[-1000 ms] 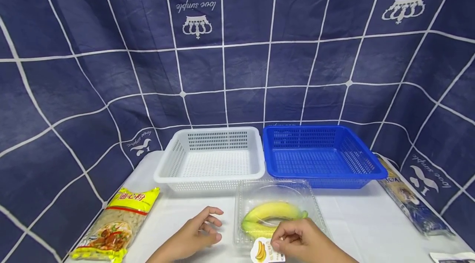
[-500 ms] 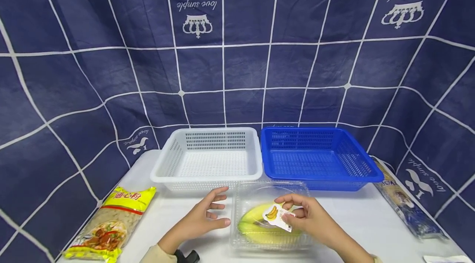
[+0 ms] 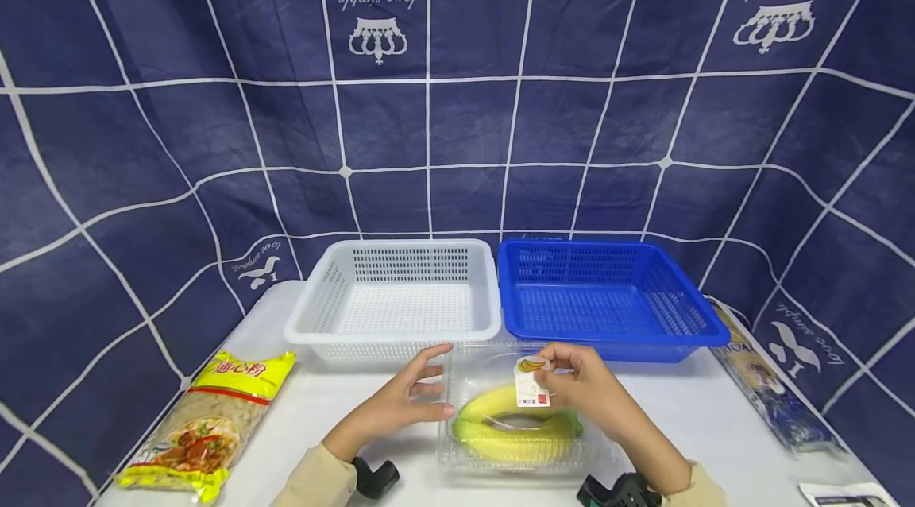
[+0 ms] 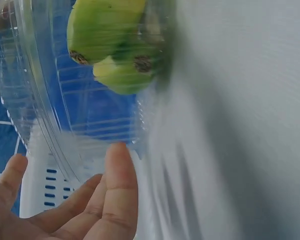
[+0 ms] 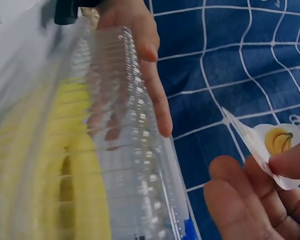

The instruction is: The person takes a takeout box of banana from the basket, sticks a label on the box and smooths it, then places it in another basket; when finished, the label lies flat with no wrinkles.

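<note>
A clear plastic clamshell box (image 3: 465, 466) with bananas (image 3: 515, 427) inside lies on the white table; its lid looks closed. Above its far right part, my right hand (image 3: 582, 384) pinches a white label (image 3: 532, 384) printed with bananas. In the right wrist view, the label (image 5: 260, 145) bends between thumb and fingers, apart from the box. My left hand (image 3: 403, 404) lies along the box's left side, fingers spread and extended. The left wrist view shows that hand (image 4: 90, 210) beside the clear wall, with the green banana ends (image 4: 115, 55) behind the plastic.
Behind the box stand a white basket (image 3: 393, 336) and a blue basket (image 3: 615, 336). A yellow-topped pasta bag (image 3: 214, 419) lies at the left, a dark blue packet (image 3: 775, 388) at the right. A white item (image 3: 847, 495) sits at the lower right edge.
The right hand has lifted the label from the near side of the box and carried it farther back, turning it upright. The left hand has stayed by the left side, fingers spreading.
</note>
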`<state>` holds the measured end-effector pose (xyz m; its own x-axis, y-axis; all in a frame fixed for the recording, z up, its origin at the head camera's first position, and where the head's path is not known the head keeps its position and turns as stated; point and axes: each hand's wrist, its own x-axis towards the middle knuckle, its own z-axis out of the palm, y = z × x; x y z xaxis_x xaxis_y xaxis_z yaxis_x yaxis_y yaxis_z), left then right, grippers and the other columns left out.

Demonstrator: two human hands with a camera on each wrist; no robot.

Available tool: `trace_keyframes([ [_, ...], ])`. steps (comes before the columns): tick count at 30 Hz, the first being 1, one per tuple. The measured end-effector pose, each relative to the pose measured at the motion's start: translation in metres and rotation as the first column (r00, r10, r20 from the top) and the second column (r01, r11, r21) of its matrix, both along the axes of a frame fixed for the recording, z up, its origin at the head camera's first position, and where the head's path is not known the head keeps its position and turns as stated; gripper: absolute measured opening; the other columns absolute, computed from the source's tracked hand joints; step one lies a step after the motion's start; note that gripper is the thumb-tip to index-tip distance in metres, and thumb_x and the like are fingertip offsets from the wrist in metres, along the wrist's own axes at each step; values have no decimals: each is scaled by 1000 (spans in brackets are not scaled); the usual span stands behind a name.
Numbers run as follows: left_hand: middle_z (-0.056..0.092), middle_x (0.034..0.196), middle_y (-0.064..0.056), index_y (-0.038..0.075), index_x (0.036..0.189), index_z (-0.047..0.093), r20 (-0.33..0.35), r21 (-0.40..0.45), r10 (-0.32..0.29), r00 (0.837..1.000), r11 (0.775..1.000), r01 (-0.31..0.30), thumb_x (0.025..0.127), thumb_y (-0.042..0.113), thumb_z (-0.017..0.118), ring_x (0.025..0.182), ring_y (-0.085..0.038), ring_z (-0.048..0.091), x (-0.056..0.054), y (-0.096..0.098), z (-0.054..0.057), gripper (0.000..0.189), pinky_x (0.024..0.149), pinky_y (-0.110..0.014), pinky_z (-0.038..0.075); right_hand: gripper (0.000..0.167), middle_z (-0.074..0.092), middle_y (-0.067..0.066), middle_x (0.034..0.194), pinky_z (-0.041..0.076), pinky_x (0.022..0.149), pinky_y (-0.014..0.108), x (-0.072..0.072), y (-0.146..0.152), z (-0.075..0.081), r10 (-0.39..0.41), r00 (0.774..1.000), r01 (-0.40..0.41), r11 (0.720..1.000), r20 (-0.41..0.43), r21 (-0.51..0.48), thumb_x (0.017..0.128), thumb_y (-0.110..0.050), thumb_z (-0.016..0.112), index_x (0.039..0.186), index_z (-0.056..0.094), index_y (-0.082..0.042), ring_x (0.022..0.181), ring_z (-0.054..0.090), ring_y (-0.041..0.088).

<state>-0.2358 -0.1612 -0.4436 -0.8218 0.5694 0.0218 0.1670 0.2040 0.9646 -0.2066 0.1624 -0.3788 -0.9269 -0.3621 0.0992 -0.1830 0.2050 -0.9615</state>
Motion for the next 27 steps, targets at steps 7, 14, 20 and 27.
trace_keyframes([
  [7,23,172,-31,19,171,26,-8,-26,-47,999,999,46,92,29,87,144,-58,44,-5,8,2,100,108,-72,46,14,69,4,81,64,64,30,-9,1,3,30,999,-31,999,26,31,100,2,67,108,65,13,71,68,12],
  [14,18,173,-30,18,172,27,14,-45,-29,999,999,30,88,28,91,147,-63,35,-5,13,6,106,110,-73,43,16,66,2,73,64,64,30,-21,2,-3,47,998,-50,995,37,90,98,3,70,110,68,13,63,67,11],
  [20,16,170,-36,19,171,27,84,-7,-12,996,1000,13,86,23,92,147,-68,31,-3,13,8,107,95,-59,60,17,61,-1,72,64,64,29,-25,-4,-9,20,999,-23,994,27,111,96,4,72,109,68,13,64,65,11],
  [27,14,171,-35,20,172,27,133,22,-17,991,1000,15,87,18,91,149,-65,30,0,13,7,107,86,-50,64,26,64,0,70,63,61,29,-24,-9,-16,-36,999,37,985,-12,168,92,3,77,113,66,14,60,67,11],
])
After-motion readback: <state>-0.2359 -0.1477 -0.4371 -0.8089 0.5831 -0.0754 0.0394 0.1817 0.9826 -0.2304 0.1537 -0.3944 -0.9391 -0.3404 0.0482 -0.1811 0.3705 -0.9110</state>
